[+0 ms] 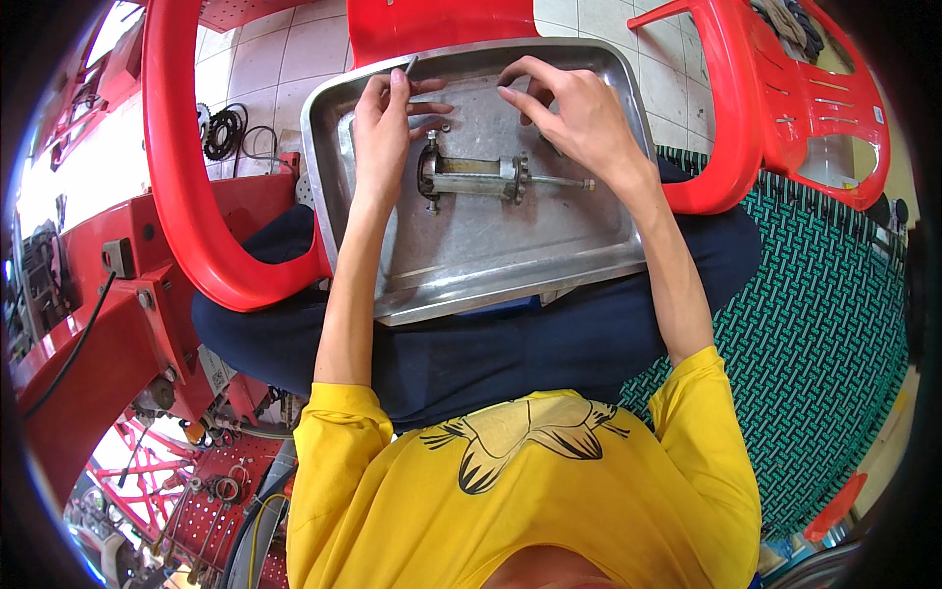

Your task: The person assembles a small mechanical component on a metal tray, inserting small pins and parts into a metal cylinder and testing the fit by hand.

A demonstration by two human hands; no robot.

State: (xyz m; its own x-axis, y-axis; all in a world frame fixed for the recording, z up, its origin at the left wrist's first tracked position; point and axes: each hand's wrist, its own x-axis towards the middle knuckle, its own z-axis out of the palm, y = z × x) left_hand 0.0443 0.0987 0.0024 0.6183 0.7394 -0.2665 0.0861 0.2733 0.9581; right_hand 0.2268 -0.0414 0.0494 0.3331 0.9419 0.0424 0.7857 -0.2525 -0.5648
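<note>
The rod [559,182] is fitted to the cylinder [473,184]; a nut [445,127] is left loose. A pin [412,65] is pinched by the left hand [383,123]; the right hand [579,113] is curled narrow, contents undetermined.

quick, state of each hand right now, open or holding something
Left hand: seems to pinch a small dark pin.
Right hand: loosely open, nothing visible in its grasp.

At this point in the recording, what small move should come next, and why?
Probably lower the right hand to steady the metal cylinder assembly: it lies unheld in the tray, while the left hand appears to pinch a small dark piece.
</note>
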